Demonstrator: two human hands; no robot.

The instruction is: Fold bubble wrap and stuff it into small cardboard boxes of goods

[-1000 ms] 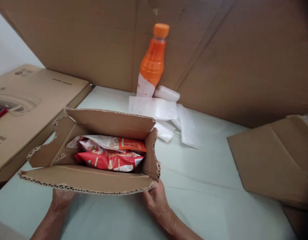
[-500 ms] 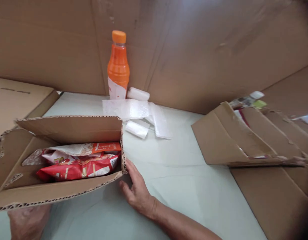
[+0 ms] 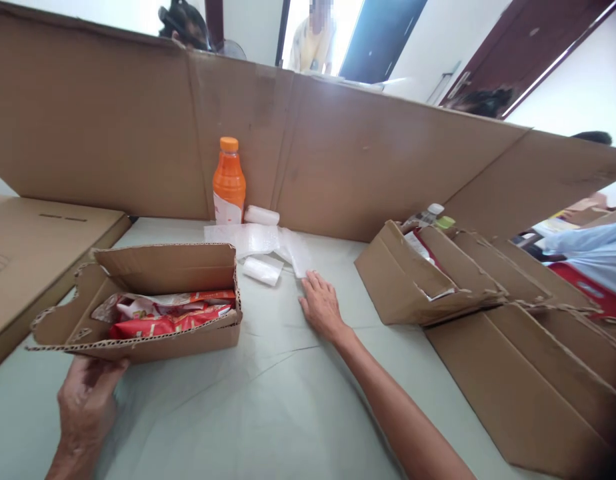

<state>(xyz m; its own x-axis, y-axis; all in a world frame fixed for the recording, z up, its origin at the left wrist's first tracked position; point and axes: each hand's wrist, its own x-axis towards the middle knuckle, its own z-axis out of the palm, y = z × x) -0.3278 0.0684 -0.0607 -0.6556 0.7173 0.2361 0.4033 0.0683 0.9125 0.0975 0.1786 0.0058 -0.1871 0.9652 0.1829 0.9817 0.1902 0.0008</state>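
An open cardboard box (image 3: 188, 350) stands at the left with shiny red packets (image 3: 163, 325) inside. My left hand (image 3: 88, 400) grips its near lower edge; the fingers are partly hidden beneath the cardboard. Palm down on the pale table, my right hand (image 3: 321, 307) is open and holds nothing. Its fingertips are at the near end of a flat strip of bubble wrap (image 3: 294, 250). A short white roll (image 3: 263, 269) lies left of those fingers, and another white roll (image 3: 262, 215) is farther back. Behind the wrap, an orange drink bottle (image 3: 229, 180) stands upright.
A tall cardboard wall (image 3: 363, 160) closes off the back. At the right sit cardboard bins (image 3: 403, 287), one holding a clear bottle (image 3: 431, 213). A large flat carton (image 3: 48, 247) lies at the left. Several people are partly visible beyond the wall.
My right hand has left the box's right side and moved right and away, onto the table beside the bubble wrap. The view has tilted up, and my left hand shows more fully.
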